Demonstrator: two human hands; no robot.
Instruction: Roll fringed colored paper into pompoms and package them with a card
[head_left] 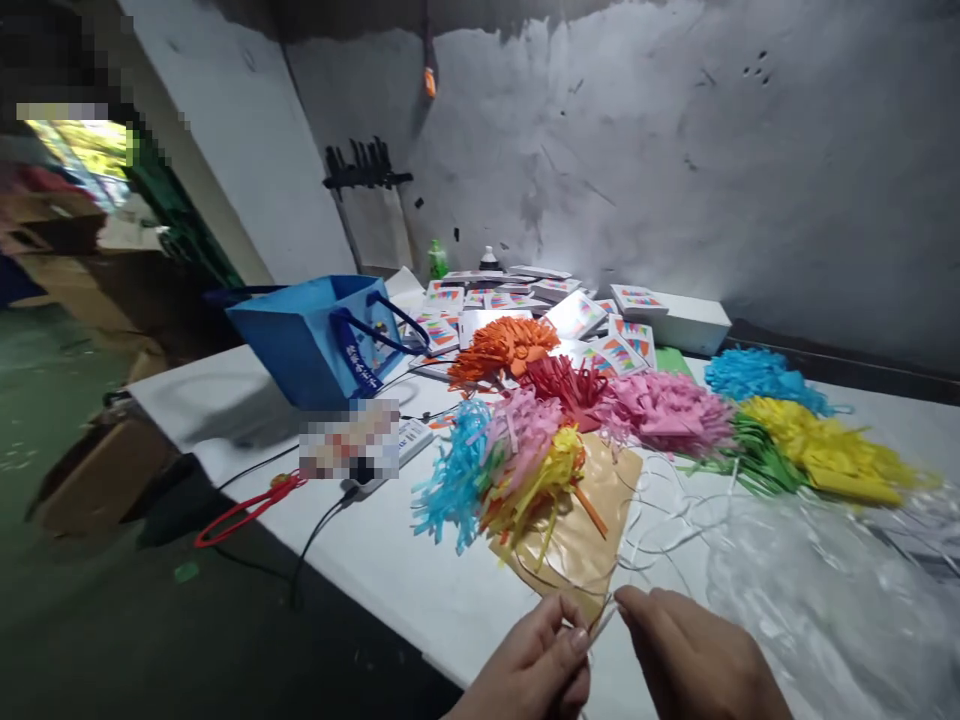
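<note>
My left hand (536, 660) is closed at the table's front edge, with thumb and fingers pinching a thin white string (604, 622). Close on its right, my right hand (697, 650) has its fingertips together at the string's upper end; its inner fingers are hidden. Beyond both hands lies a brown paper envelope (611, 490). Resting partly on the envelope is a bunch of paper tassels in blue, pink and yellow (517, 470). Loose white strings (667, 520) tangle to the right of the envelope.
More fringed paper bundles lie behind: orange (502, 350), red (566, 388), pink (667, 410), blue (765, 378) and yellow (832, 450). Clear plastic (825, 590) covers the right front. A blue gift bag (300, 335) and a power strip (397, 455) stand left. Printed packets (577, 315) pile near the wall.
</note>
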